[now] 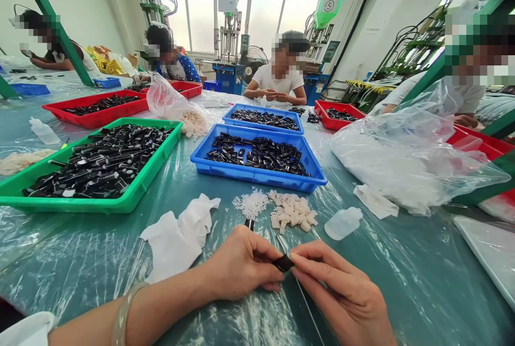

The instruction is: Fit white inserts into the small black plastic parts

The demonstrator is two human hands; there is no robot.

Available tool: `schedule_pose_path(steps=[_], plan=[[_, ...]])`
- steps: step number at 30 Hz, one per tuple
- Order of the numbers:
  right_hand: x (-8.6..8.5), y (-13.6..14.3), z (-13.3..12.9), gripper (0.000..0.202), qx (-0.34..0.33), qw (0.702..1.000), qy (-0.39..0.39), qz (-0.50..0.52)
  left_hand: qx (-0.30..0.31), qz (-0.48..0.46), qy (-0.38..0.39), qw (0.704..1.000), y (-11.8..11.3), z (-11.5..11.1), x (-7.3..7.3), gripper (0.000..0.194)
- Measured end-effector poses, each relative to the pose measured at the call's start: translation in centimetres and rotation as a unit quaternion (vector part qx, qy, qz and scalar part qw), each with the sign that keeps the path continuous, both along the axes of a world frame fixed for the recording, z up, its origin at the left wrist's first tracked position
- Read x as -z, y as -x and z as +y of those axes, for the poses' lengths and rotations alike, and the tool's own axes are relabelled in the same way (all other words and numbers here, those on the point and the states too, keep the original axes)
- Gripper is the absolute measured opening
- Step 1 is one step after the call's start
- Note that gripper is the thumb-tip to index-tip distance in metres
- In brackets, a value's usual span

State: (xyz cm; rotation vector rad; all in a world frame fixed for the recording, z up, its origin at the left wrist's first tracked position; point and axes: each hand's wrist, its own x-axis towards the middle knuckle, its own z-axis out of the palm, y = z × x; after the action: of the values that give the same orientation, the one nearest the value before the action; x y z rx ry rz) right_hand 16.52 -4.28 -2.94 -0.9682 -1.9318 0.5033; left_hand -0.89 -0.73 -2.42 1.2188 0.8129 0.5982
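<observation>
- Head view: a small black piece (284, 263) sits between both hands above the tabletop (434, 276); clock directions run from it.
- Left hand (237, 265), 9 o'clock: fingers closed around the piece.
- Right hand (341, 287), 4 o'clock: fingers pinched on the piece's 3 o'clock end.
- 11 o'clock: white pellets (251, 204).
- 12 o'clock: beige blocks (293, 213), just beside the pellets.
- 2 o'clock: clear bottle (343, 223), lying down.
- 10 o'clock, farther: green tray (120, 205) of black parts (108, 158).
</observation>
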Motion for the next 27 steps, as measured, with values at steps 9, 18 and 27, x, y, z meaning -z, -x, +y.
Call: schedule_pose_path(steps=[9,18,27], plan=[[1.0,0.0,0.0,0.038,-0.001,0.997,0.073,0.024,0.004,0.021,-0.006,1.000,0.3,0.4,0.3,0.010],[2.1,0.8,0.7,0.033,-0.003,0.994,-0.031,-0.102,-0.192,-0.002,-0.012,0.981,2.4,2.6,-2.2,0.007],[1.7,2.6,4.0,0.019,0.036,0.964,-0.095,-0.247,-0.245,-0.049,-0.016,0.968,3.5,3.3,-2.2,0.007]])
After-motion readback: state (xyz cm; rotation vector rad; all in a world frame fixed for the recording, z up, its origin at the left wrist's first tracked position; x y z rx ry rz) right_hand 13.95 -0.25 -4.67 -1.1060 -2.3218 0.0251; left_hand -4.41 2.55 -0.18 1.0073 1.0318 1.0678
